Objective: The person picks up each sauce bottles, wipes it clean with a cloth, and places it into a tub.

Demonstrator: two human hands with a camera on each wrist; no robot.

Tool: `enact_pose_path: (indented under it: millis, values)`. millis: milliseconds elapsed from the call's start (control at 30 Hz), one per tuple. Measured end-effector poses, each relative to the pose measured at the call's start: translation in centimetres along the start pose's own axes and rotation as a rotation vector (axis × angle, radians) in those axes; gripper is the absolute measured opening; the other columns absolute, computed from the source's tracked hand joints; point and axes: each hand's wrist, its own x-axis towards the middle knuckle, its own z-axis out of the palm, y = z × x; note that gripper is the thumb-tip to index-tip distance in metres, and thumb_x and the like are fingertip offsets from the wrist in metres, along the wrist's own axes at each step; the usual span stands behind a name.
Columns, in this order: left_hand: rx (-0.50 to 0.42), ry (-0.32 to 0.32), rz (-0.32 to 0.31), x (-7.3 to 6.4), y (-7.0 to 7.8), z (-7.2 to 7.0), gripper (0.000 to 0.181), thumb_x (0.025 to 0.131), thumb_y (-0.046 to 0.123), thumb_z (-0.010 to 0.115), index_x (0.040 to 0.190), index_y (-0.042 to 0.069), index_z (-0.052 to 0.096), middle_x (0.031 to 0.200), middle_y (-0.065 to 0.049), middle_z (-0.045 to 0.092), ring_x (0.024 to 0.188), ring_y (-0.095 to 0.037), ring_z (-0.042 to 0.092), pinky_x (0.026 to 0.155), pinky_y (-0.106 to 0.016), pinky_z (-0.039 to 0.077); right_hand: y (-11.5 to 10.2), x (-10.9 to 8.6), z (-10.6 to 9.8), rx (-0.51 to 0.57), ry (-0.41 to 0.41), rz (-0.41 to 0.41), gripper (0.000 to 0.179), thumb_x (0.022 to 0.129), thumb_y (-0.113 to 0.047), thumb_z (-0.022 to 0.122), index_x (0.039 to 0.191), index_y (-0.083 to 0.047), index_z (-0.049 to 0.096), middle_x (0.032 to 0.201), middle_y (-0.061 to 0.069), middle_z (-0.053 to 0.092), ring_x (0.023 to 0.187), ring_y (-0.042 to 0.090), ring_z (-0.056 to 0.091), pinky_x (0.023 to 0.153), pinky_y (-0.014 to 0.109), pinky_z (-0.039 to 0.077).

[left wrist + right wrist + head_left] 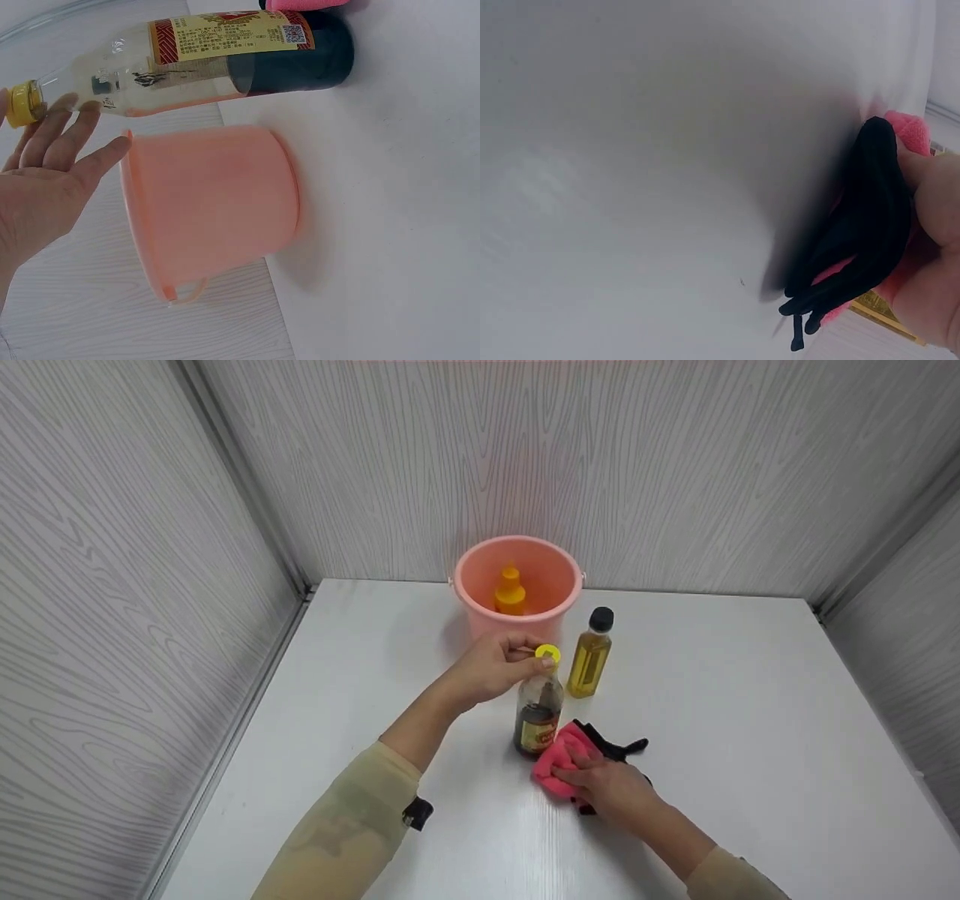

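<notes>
A glass bottle of dark sauce (536,727) stands near the middle of the table, with a yellow cap (26,103) and a patterned label. My left hand (499,669) pinches the capped top between thumb and fingers. Beside the bottle's base, my right hand (611,787) grips a bunched pink cloth (559,769) against the tabletop. Black fabric with narrow, strip-like ends (870,225) hangs out from under that hand, together with the pink cloth. Whether the pink and black parts are one piece, I cannot tell.
A pink bucket (480,622) stands behind the bottle against the back wall, with a yellow bottle (510,594) inside. To the right of the sauce bottle is a black-capped bottle of yellow oil (589,664). Grey wood-patterned walls (360,472) enclose the white table (750,720).
</notes>
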Motion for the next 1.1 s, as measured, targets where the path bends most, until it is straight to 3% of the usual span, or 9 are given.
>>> enact_pose_path:
  millis: [133,267,500,933,1100]
  values:
    - [0.034,-0.013,0.007,0.0,0.0,-0.1,0.026,0.101,0.026,0.076,0.123,0.012,0.076,0.115,-0.003,0.074,0.11,-0.022,0.07,0.101,-0.035,0.058,0.5,-0.9,-0.3,0.03,0.021,-0.02,0.05,0.098,-0.019,0.078,0.145,-0.028,0.067,0.148,0.02,0.06,0.123,0.038,0.068,0.08,0.053,0.063]
    - [0.044,-0.033,0.021,0.0,0.0,-0.2,0.028,0.102,0.027,0.075,0.125,0.012,0.076,0.116,-0.003,0.074,0.111,-0.023,0.068,0.102,-0.035,0.057,1.0,-1.7,-0.2,0.076,0.079,-0.038,0.05,0.098,-0.018,0.078,0.146,-0.024,0.067,0.148,0.021,0.059,0.129,0.038,0.064,0.089,0.055,0.061]
    - [0.03,-0.057,0.05,0.0,-0.1,-0.2,0.028,0.103,0.024,0.073,0.127,0.009,0.075,0.115,-0.005,0.074,0.111,-0.026,0.068,0.102,-0.035,0.056,1.2,-2.6,-0.6,0.132,0.15,0.033,0.055,0.099,-0.019,0.077,0.151,-0.03,0.061,0.156,0.014,0.054,0.138,0.038,0.057,0.1,0.056,0.056]
    - [0.035,0.044,0.055,-0.2,0.3,0.4,0.037,0.099,0.032,0.079,0.129,0.011,0.074,0.12,-0.001,0.074,0.115,-0.018,0.07,0.1,-0.035,0.058,0.5,-3.6,-2.7,0.085,0.556,-0.034,0.069,0.084,0.002,0.087,0.144,-0.025,0.068,0.148,0.016,0.061,0.132,0.039,0.062,0.094,0.055,0.058]
    - [0.029,0.07,0.057,-0.3,0.6,0.3,0.029,0.099,0.026,0.079,0.125,0.012,0.077,0.116,-0.002,0.075,0.112,-0.019,0.072,0.098,-0.033,0.059,0.3,-3.3,-3.5,0.038,0.694,-0.115,0.071,0.078,0.006,0.089,0.142,-0.019,0.07,0.146,0.017,0.062,0.131,0.039,0.062,0.093,0.052,0.057]
